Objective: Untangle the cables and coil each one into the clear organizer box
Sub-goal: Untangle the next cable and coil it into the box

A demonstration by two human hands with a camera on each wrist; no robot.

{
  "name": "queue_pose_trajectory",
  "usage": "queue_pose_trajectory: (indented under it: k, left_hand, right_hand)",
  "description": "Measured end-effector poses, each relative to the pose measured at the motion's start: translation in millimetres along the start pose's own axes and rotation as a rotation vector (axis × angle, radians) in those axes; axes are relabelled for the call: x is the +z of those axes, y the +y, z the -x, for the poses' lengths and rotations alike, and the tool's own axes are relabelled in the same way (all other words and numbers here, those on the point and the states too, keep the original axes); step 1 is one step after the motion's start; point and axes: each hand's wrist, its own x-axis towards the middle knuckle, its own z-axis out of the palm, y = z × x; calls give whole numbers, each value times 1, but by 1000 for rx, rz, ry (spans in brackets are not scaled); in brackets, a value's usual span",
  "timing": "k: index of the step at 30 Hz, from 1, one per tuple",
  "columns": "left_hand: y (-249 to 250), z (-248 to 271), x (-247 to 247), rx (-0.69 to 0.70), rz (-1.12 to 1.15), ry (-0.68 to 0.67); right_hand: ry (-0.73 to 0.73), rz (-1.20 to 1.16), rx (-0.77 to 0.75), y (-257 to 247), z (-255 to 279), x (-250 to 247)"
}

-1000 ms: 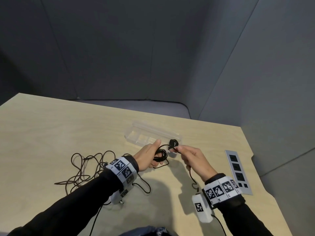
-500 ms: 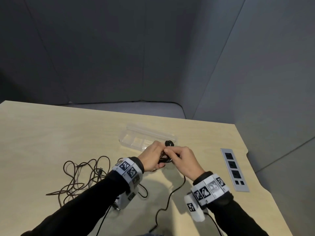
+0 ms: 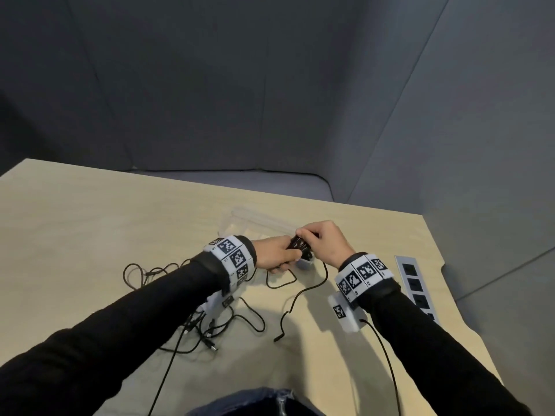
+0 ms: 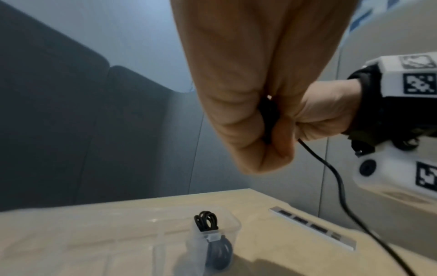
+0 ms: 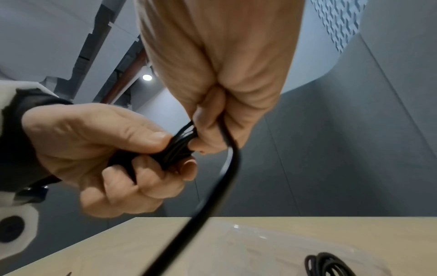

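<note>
My left hand (image 3: 277,255) grips a small coil of black cable (image 3: 298,246) just above the table, thumb and fingers curled round the loops (image 5: 175,151). My right hand (image 3: 322,241) pinches the same cable at the coil's top. The cable's loose tail (image 3: 295,298) hangs from the right hand and trails over the table toward me. The clear organizer box (image 3: 240,222) lies just beyond the hands. One coiled black cable (image 4: 206,220) sits in its end compartment, seen also as a coil (image 5: 324,265) in the right wrist view.
A tangle of dark cables (image 3: 144,273) lies on the table left of my left arm, with several plug ends (image 3: 207,340) nearer me. A grey socket strip (image 3: 416,283) is set into the table at the right edge. Grey partition walls close the back.
Both hands have shifted right and slightly away, still joined at the coil. The loose tail has shortened; its end now lies on the table in front of me.
</note>
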Motion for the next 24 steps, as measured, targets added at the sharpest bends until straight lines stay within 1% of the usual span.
queue_pose_trajectory:
  k: [2, 4, 6, 7, 8, 9, 10, 12, 14, 15, 17, 18, 20, 22, 24]
  left_hand:
    - [1, 4, -4, 1, -251, 41]
    - [1, 7, -10, -17, -505, 68]
    - [-4, 11, -18, -54, -637, 51]
    - [-7, 12, -20, -62, -679, 37]
    - [-10, 14, -22, -54, -718, 27]
    - [-11, 17, -22, -25, -750, 17]
    - [-10, 19, -21, 33, -772, 13]
    - [-4, 21, -20, 220, -796, 56]
    - [5, 24, -17, 380, -749, 160]
    - [7, 24, -16, 423, -706, 229]
    - [10, 22, -16, 433, -627, 369]
    - [11, 20, -16, 422, -601, 421]
    - [12, 15, -11, 400, -553, 480]
    - [13, 9, -6, 375, -510, 512]
    - [12, 5, -3, 303, -538, 529]
  right_hand:
    - [-32, -15, 15, 1, 1, 1]
    - [-119, 18, 42, 1, 4, -5]
    - [-275, 64, 61, 3, 8, -19]
    - [-346, 91, 47, 5, 9, -29]
    - [-386, 122, 11, 8, 9, -39]
    - [-388, 147, -26, 11, 9, -48]
    - [-353, 153, -60, 13, 9, -56]
    - [-219, 119, -142, 14, 7, -60]
    - [-89, -17, -182, 12, 4, -55]
    - [-34, -118, -175, 9, 5, -48]
    - [78, -298, -97, 4, 10, -32]
    - [113, -336, -21, 2, 13, -22]
    - [88, -372, 104, -3, 20, -1]
    - [21, -389, 106, -10, 30, 14]
    - [-27, -214, 42, -11, 35, 18]
